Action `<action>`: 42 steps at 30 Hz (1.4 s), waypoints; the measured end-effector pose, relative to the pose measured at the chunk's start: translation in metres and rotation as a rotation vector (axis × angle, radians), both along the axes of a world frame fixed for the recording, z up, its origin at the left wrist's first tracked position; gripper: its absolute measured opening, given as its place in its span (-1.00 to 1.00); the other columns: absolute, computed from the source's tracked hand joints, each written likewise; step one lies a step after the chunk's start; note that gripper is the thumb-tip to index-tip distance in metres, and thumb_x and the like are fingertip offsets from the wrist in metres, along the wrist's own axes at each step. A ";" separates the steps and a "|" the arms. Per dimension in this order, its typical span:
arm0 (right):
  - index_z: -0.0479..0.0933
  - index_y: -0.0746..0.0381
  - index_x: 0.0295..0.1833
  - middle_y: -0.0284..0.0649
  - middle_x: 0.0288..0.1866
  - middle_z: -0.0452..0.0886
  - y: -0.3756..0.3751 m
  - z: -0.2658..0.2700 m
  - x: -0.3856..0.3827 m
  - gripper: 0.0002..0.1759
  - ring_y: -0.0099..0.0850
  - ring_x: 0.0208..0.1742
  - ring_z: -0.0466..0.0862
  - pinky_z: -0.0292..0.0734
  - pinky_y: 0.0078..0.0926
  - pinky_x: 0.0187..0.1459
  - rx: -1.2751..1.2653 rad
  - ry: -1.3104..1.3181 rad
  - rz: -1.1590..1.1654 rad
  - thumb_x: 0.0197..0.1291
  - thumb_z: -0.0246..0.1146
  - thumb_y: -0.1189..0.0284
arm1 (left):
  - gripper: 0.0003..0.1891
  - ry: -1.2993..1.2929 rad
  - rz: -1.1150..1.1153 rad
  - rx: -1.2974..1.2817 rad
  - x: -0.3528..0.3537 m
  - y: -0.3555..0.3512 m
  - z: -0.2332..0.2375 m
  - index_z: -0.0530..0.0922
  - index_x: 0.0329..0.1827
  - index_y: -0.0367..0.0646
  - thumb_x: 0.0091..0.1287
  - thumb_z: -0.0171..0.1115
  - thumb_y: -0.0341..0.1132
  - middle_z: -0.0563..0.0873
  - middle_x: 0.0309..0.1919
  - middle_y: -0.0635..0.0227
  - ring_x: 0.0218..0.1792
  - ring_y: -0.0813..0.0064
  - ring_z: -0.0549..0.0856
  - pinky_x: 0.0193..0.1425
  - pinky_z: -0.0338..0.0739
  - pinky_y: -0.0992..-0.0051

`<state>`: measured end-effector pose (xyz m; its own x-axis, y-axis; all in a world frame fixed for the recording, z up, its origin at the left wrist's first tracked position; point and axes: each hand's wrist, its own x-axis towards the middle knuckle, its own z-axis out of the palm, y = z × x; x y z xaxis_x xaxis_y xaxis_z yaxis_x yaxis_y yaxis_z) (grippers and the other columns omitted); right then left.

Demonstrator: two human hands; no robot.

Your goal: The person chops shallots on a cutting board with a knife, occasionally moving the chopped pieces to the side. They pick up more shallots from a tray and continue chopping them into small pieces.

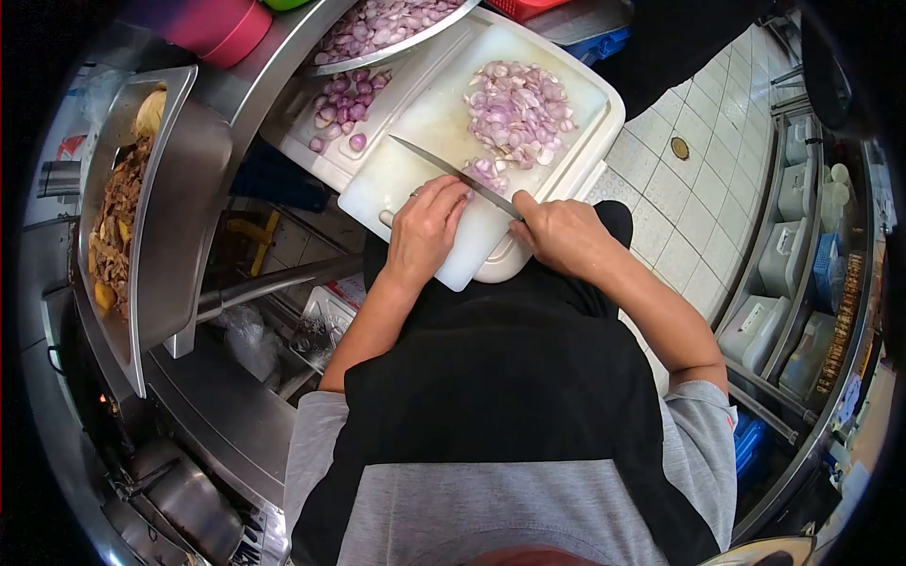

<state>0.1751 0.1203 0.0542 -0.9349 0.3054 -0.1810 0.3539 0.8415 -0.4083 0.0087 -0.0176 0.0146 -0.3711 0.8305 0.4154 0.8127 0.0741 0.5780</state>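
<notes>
My right hand [562, 236] is closed around the handle of a kitchen knife [427, 155], whose blade points up and left across the white cutting board [477, 247]. Against the blade, the curled fingers of my left hand [425, 231] hold a small purple shallot [468, 194], mostly hidden by the fingertips. Just beyond the blade lie fresh shallot slices [487, 174]. A larger pile of sliced shallots [519, 108] covers the far right part of the board. Several whole peeled shallots [358, 141] sit left of the board on a white plastic surface.
A metal bowl of sliced shallots [387, 30] stands at the far side. To the left, a deep steel pan [179, 179] holds brown cooked food. Shelves with lidded containers [760, 330] line the right, beyond the tiled floor [694, 193]. Someone's dark-clothed leg [661, 57] is nearby.
</notes>
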 end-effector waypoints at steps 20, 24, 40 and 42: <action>0.38 0.39 -0.03 0.10 -0.38 0.70 -0.002 0.008 -0.018 -0.71 0.08 -0.30 0.73 0.62 0.00 -0.28 -0.064 -0.065 0.020 0.39 0.12 0.34 | -0.85 -0.024 -0.021 0.082 -0.005 0.003 -0.010 0.67 -0.25 -0.25 0.12 0.35 -0.61 0.74 -0.21 0.23 -0.23 0.22 0.76 -0.16 0.66 0.34; 0.30 0.35 -0.03 0.11 -0.49 0.63 0.000 0.039 -0.008 -0.68 0.12 -0.38 0.68 0.57 0.07 -0.33 -0.047 -0.153 0.053 0.39 0.14 0.30 | -0.86 -0.031 -0.023 0.078 -0.004 0.003 -0.006 0.67 -0.26 -0.24 0.13 0.35 -0.61 0.73 -0.22 0.24 -0.24 0.22 0.76 -0.17 0.66 0.34; 0.31 0.36 -0.05 0.15 -0.48 0.62 -0.007 0.026 -0.004 -0.69 0.17 -0.35 0.67 0.55 0.10 -0.29 -0.104 -0.133 0.008 0.40 0.14 0.31 | -0.85 -0.018 -0.018 0.081 -0.004 0.002 -0.012 0.66 -0.26 -0.24 0.12 0.34 -0.62 0.72 -0.25 0.24 -0.25 0.22 0.75 -0.17 0.66 0.33; 0.30 0.36 -0.05 0.15 -0.49 0.62 -0.012 -0.005 -0.009 -0.68 0.18 -0.35 0.67 0.55 0.10 -0.29 -0.119 -0.064 -0.022 0.40 0.14 0.31 | -0.85 -0.009 -0.017 0.082 -0.004 0.001 -0.012 0.66 -0.26 -0.24 0.12 0.34 -0.62 0.72 -0.26 0.23 -0.25 0.21 0.75 -0.17 0.66 0.33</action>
